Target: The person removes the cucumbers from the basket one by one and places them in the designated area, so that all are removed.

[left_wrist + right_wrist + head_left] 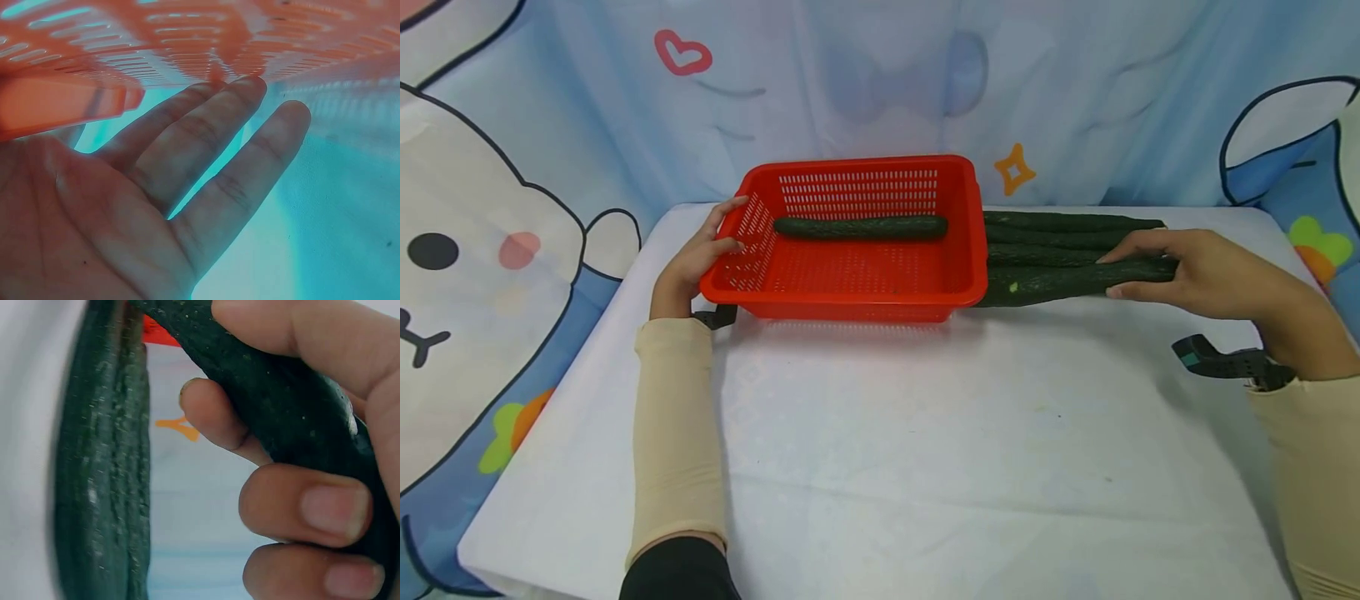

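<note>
A red plastic basket (842, 311) with slotted walls stands on the table, one dark green cucumber (861, 227) lying inside it. My left hand (700, 250) grips the basket's left rim, thumb over the edge. From below, the left wrist view shows its fingers (206, 134) stretched under the slotted plastic. To the right of the basket, several cucumbers (1060, 221) lie side by side. My right hand (1195, 271) holds the right end of the nearest cucumber (1060, 282), and in the right wrist view its fingers (300, 503) curl round it. The cucumber's left end is hidden behind the basket.
A white cloth covers the table (925, 450). Behind it hangs a light blue printed curtain (1075, 83). Dark wrist devices sit on both wrists, the right one (1225, 360) jutting over the cloth.
</note>
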{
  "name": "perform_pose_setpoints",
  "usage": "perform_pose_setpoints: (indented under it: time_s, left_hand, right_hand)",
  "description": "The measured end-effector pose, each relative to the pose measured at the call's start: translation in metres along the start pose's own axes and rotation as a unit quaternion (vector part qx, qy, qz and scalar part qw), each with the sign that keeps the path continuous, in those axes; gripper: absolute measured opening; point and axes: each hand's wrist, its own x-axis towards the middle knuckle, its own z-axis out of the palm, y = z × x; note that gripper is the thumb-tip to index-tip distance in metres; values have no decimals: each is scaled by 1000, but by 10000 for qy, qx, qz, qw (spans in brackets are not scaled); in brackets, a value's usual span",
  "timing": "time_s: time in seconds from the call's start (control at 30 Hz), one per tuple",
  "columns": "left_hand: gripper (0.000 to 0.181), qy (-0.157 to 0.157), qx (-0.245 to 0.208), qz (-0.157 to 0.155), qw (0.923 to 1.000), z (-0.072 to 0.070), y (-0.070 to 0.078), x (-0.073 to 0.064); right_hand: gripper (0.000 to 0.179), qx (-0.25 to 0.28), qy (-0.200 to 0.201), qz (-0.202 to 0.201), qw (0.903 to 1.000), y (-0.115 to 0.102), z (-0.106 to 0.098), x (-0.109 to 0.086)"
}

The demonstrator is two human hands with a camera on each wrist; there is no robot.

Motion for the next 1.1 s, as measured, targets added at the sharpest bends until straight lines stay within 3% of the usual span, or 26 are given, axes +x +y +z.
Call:
perform_pose_setpoints:
  time_s: [0.3, 0.57, 1.1]
  left_hand:
    - [67, -42, -26, -10, 10000, 0, 1, 0]
    - [68, -85, -232, -3, 9997, -1, 2, 0]
    - [69, -40, -216, 11, 9998, 0, 2, 0]
  right_hand:
    - [45, -188, -108, 24, 9998, 8, 9, 7]
    - [38, -397, 407, -202, 9982, 20, 15, 8]
    - [41, -746, 150, -56, 9971, 34, 29, 16]
